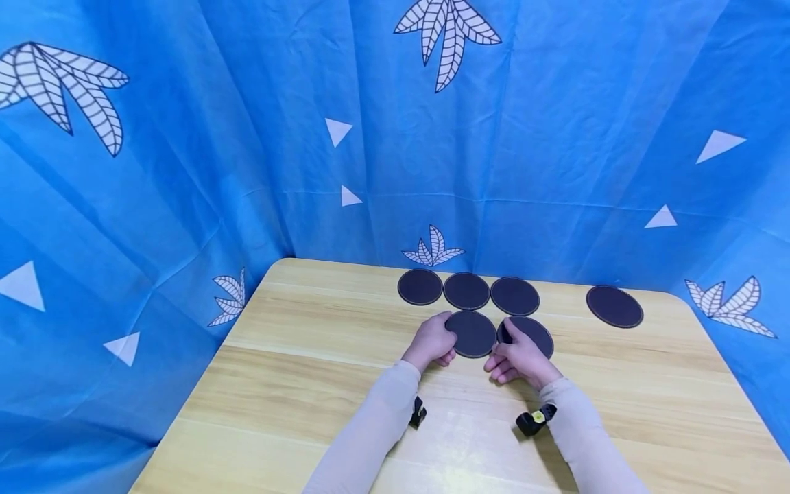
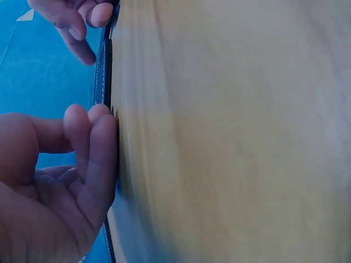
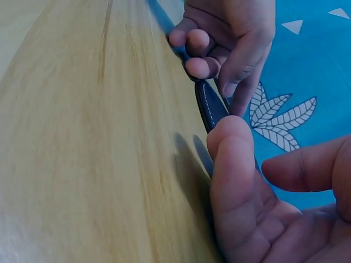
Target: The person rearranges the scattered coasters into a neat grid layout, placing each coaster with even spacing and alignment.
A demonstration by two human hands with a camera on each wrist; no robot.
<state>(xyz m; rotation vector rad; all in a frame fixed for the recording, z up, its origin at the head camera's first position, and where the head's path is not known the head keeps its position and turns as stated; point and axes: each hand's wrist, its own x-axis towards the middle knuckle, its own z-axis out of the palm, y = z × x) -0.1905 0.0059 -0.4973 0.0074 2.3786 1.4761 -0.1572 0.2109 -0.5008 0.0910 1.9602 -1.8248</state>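
Observation:
Two dark round coasters with stitched rims, a left one [image 1: 474,335] and a right one [image 1: 537,333], lie side by side in the front row. My left hand [image 1: 432,341] touches the left coaster's left rim with index finger and thumb. At the gap between the two coasters, my right hand [image 1: 521,355] has its index finger over the right one, its thumb by the left one's rim. Both wrist views show a stitched coaster edge [image 3: 211,104] between the hands, nearly edge-on. Neither hand plainly pinches it. The right hand covers part of the right coaster.
Behind them a row of three coasters [image 1: 467,291] lies along the back of the wooden table [image 1: 296,384]. Another coaster [image 1: 614,307] lies apart at the back right. A blue patterned cloth [image 1: 555,137] hangs along the table's back and sides.

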